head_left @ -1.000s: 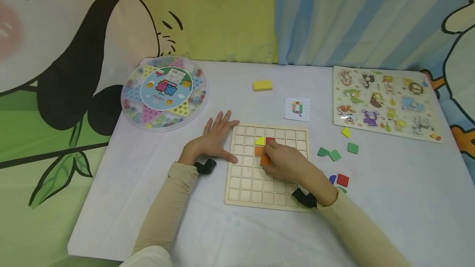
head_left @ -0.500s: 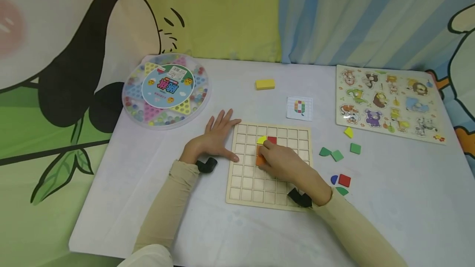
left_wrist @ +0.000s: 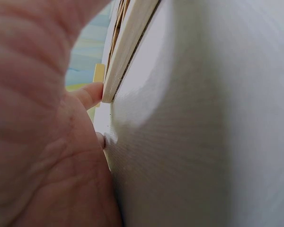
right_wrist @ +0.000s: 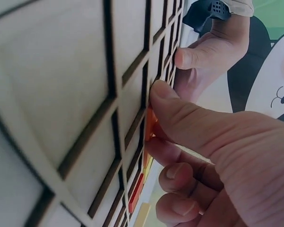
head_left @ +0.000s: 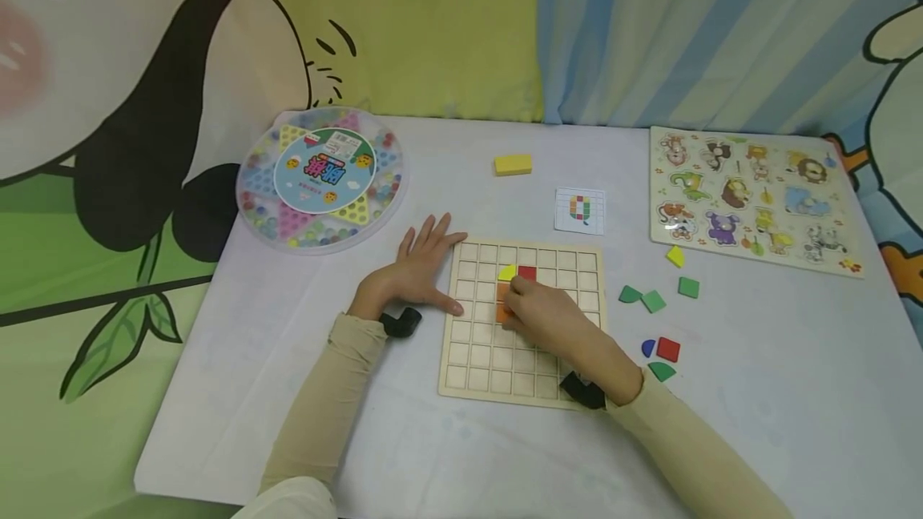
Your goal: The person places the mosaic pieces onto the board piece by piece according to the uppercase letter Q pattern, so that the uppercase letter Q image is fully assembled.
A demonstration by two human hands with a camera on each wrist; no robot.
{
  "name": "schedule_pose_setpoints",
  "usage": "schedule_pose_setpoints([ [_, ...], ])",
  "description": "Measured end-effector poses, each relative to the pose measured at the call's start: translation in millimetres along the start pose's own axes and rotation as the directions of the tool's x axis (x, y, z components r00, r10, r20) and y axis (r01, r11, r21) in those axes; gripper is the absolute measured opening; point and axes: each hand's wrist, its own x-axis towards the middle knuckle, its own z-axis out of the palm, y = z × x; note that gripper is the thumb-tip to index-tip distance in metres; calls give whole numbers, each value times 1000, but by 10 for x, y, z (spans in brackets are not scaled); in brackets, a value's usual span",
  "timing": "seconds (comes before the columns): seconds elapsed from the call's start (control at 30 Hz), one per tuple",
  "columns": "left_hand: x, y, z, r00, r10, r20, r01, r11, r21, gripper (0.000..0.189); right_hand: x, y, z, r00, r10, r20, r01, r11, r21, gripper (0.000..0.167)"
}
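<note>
A wooden grid board (head_left: 476, 379) lies on the table. My right hand (head_left: 551, 317) is over its middle, thumb and index finger pinching an orange square tile (head_left: 501, 313) at a cell; the right wrist view shows this orange tile (right_wrist: 150, 124) low between thumb and index finger. Just above it on the board are another orange tile (head_left: 501, 291), a yellow quarter-round tile (head_left: 508, 271) and a red square tile (head_left: 527, 272). My left hand (head_left: 413, 272) lies with fingers spread at the board's left edge, its thumb and index fingertip touching the rim.
Right of the board lie loose green tiles (head_left: 653, 301), a yellow tile (head_left: 675, 255), a red square (head_left: 668, 349) and a blue half-round (head_left: 648, 348). Behind the board are a pattern card (head_left: 580, 223) and a yellow block (head_left: 513, 165). An animal puzzle (head_left: 757, 199) and round marble game (head_left: 324, 175) stand farther back.
The orange tile in my right hand has shifted slightly left, into line below the other orange tile. My left hand keeps its place at the board's edge.
</note>
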Motion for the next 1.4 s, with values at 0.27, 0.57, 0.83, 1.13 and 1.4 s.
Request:
schedule_pose_setpoints([
  [0.27,1,5,-3,1000,1,9,-1,1000,1,124,-107,33,10,999,5,-35,-4,999,40,14],
  [0.57,9,-12,17,1000,9,-9,-9,1000,-4,125,-289,176,10,996,49,-78,-39,990,133,15],
  [0.83,5,-12,21,1000,3,-10,-3,1000,4,124,-600,546,-74,966,226,-127,-206,967,151,14],
  [1.13,3,-5,8,1000,9,-15,-9,1000,3,124,-987,996,-194,898,429,-100,-414,900,136,35],
  [1.4,8,-7,20,1000,16,-20,-16,1000,4,123,-1054,1136,-216,900,436,-3,-431,891,141,45],
])
